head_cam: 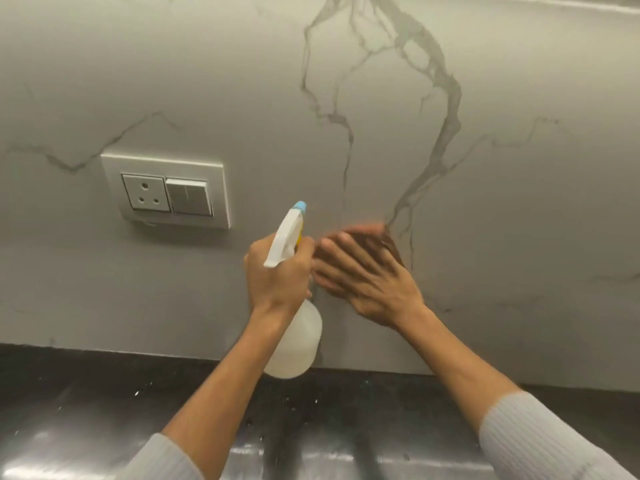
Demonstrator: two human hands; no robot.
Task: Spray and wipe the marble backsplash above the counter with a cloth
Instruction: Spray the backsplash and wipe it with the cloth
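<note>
The white marble backsplash with grey veins fills the upper view. My left hand grips the neck of a translucent spray bottle with a white trigger head and blue nozzle tip, pointed up at the wall. Just to its right, my right hand lies flat, fingers spread, pressing a brown cloth against the marble; the hand is motion-blurred and hides most of the cloth.
A white socket and switch plate sits on the wall left of the bottle. The dark glossy counter runs along the bottom, speckled with small drops.
</note>
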